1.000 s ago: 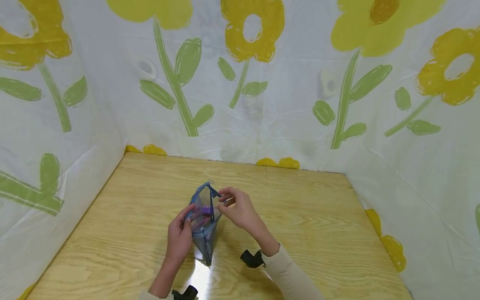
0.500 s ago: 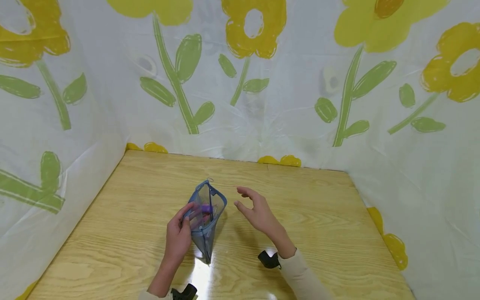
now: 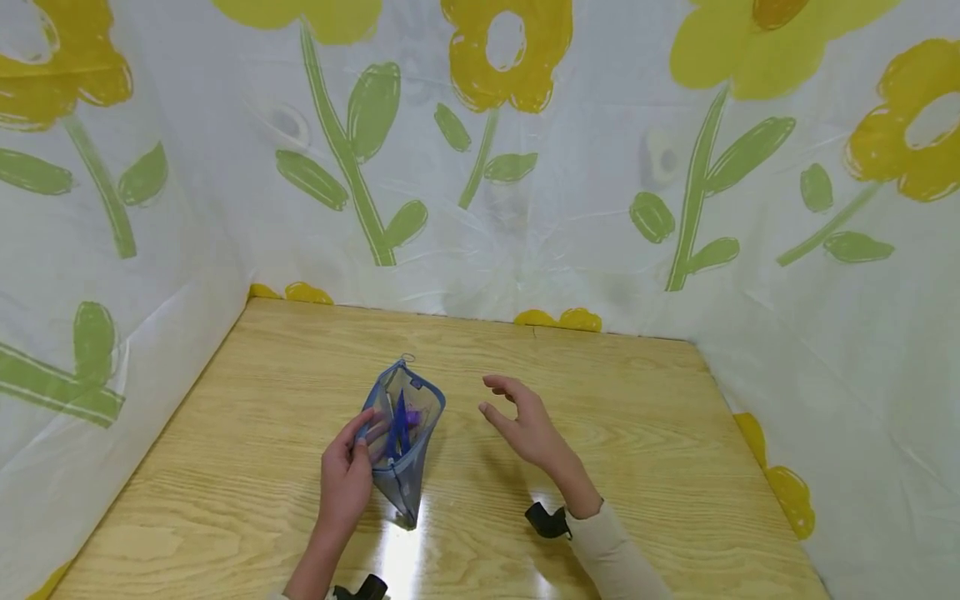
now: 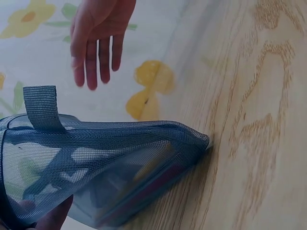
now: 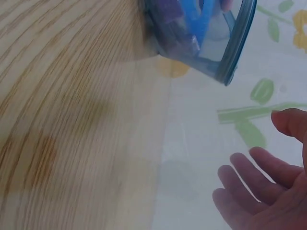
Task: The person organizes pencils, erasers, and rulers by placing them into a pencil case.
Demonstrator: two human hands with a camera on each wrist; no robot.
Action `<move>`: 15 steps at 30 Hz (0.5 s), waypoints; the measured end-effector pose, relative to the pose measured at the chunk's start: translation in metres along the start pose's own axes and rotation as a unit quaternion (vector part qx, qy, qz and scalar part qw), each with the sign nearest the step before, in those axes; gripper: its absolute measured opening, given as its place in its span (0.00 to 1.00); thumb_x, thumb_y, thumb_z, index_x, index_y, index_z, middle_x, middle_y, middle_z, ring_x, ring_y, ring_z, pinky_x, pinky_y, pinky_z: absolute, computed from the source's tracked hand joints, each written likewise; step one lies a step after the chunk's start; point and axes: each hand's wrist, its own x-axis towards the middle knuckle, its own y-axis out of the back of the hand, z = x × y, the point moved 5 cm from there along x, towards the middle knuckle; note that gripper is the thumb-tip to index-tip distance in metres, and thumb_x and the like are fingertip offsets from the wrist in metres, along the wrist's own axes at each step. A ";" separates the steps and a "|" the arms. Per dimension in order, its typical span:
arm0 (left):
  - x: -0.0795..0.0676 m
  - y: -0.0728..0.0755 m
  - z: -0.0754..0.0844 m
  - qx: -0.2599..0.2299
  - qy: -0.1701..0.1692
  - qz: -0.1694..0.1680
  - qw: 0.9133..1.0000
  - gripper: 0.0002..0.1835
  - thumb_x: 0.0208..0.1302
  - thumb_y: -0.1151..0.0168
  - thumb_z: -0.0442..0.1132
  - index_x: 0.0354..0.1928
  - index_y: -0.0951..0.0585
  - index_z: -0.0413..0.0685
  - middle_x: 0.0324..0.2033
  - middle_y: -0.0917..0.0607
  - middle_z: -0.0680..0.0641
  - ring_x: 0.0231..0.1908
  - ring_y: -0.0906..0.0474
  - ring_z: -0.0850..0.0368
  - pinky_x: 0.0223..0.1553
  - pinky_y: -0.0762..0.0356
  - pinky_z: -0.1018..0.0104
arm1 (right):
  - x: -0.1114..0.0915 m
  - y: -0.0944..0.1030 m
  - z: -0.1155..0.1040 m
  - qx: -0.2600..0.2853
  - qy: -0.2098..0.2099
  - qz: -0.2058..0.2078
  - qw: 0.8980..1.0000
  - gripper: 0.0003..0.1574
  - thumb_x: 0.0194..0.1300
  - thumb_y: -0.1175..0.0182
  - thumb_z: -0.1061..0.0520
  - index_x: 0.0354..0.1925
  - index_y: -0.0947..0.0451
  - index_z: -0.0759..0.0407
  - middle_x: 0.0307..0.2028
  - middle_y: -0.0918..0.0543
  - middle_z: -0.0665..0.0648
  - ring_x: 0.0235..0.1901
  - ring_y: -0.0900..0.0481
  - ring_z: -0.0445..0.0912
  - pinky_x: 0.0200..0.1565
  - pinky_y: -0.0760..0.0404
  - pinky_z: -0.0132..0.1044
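Note:
My left hand (image 3: 345,483) grips the near-left side of a blue mesh zip pouch (image 3: 408,485), thumb outside and fingers behind the wall. The pouch's mouth gapes upward, and its lower corner meets the table in the left wrist view. Inside it a blue V-shaped plastic piece (image 3: 399,427) shows beside a purple item (image 3: 412,418); both also show through the clear side in the right wrist view. To the right, apart from the pouch, my right hand (image 3: 536,429) hovers over the table with relaxed, spread fingers, holding nothing. A fabric tab (image 4: 42,108) sticks up from the pouch's edge.
The wooden table (image 3: 637,433) ends at a white cloth backdrop (image 3: 570,217) printed with yellow flowers, which stands at the back and both sides. Black camera mounts (image 3: 547,521) sit on both wrists.
My right hand has let go of the pouch's rim and drawn back to the right. The pouch has shifted slightly left in my left hand, and the blue piece now shows in its mouth.

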 end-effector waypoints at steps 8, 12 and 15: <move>0.000 -0.003 0.004 -0.002 0.012 -0.005 1.000 0.25 0.74 0.68 0.20 0.69 0.32 0.27 0.64 0.25 0.30 0.61 0.22 0.47 0.54 0.17 0.68 | 0.005 -0.011 -0.010 0.020 0.003 -0.009 1.000 0.28 0.73 0.38 0.56 0.67 0.28 0.62 0.64 0.23 0.62 0.63 0.25 0.59 0.67 0.27 0.57; 0.000 -0.004 0.007 0.002 0.005 -0.004 1.000 0.26 0.73 0.68 0.19 0.68 0.32 0.26 0.64 0.25 0.30 0.62 0.24 0.39 0.54 0.17 0.68 | 0.007 -0.014 -0.011 0.008 0.007 -0.012 1.000 0.28 0.74 0.40 0.54 0.68 0.28 0.61 0.65 0.23 0.62 0.64 0.26 0.59 0.68 0.28 0.58; 0.001 -0.006 0.009 0.009 0.002 -0.006 1.000 0.26 0.73 0.67 0.19 0.68 0.31 0.27 0.64 0.25 0.29 0.62 0.25 0.36 0.55 0.17 0.66 | 0.007 -0.015 -0.010 -0.020 0.009 -0.016 1.000 0.31 0.75 0.41 0.52 0.70 0.30 0.62 0.67 0.25 0.62 0.67 0.29 0.58 0.69 0.29 0.58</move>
